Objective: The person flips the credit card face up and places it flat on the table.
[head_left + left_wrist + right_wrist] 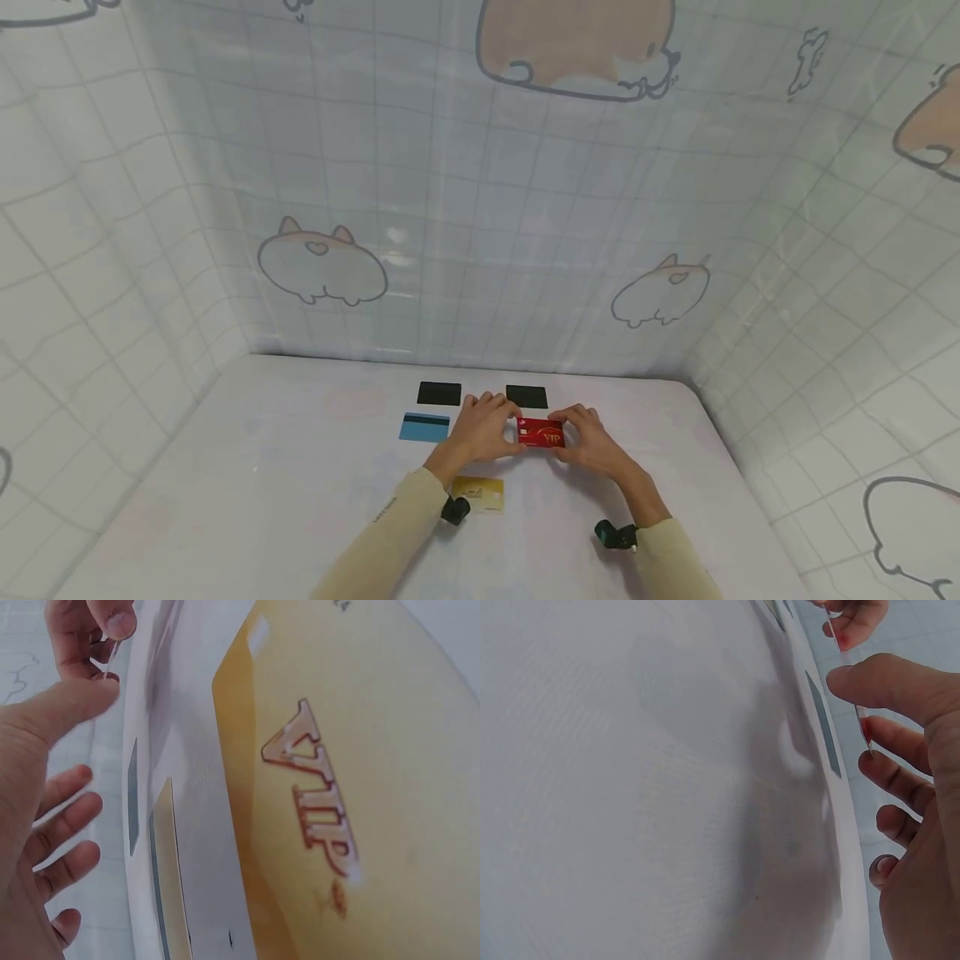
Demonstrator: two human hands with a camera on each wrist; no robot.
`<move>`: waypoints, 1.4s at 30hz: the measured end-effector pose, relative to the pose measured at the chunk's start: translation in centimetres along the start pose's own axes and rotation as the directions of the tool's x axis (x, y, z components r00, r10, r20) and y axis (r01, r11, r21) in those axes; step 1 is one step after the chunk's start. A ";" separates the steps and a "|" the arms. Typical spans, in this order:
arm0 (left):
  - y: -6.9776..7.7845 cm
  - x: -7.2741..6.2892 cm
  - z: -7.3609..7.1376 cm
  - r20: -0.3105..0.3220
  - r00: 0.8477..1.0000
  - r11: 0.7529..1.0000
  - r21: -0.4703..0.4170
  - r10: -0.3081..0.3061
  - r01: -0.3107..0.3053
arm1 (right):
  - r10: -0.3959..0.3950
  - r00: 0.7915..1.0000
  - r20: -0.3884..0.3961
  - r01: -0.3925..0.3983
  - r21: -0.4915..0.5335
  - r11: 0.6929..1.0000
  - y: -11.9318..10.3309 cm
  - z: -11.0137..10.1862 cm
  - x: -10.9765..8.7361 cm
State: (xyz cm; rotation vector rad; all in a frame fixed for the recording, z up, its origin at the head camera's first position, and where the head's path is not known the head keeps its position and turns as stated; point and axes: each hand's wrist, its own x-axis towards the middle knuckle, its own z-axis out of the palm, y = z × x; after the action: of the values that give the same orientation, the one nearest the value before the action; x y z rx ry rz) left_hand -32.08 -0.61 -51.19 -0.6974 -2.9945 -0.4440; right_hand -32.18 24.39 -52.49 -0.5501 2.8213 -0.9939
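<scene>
Both hands hold a red VIP card (540, 432) between them, over the white table. My left hand (483, 429) grips its left end with thumb and a finger. At the right end, my right hand (591, 443) pinches it. In the right wrist view the card's thin edge (862, 724) shows between the right thumb and fingers. A gold VIP card (483, 494) lies below the left wrist, partly covered by it; its lettering fills much of the left wrist view. Left of the left hand is a blue card (424, 427) with a dark stripe.
Two black cards lie farther back, the left black card (439, 393) behind the blue one and the right black card (527, 397) behind the red one. The white table (300, 467) meets hanging grid-patterned cloth (465, 300) at the back and sides.
</scene>
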 end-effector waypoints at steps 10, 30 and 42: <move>0.5 -0.7 0.3 0.053 0.998 0.999 0.035 -0.039 0.037 | -0.002 1.000 -0.006 0.001 -0.042 0.999 0.0 0.7 -0.3; 1.2 -1.3 1.1 0.074 0.995 0.997 0.036 -0.067 0.065 | 0.063 0.998 0.022 -0.060 -0.097 0.993 -0.1 1.7 -0.7; 1.4 -1.9 0.7 0.085 0.994 0.997 0.047 -0.070 0.066 | 0.070 0.997 0.028 -0.067 -0.086 0.994 -0.4 1.7 -1.1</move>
State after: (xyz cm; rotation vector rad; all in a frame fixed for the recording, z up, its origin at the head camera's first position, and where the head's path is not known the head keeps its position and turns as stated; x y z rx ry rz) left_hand -29.76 -0.02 -51.67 -0.6292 -3.1070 -0.3584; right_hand -30.67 23.50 -53.56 -0.4695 2.8449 -0.8488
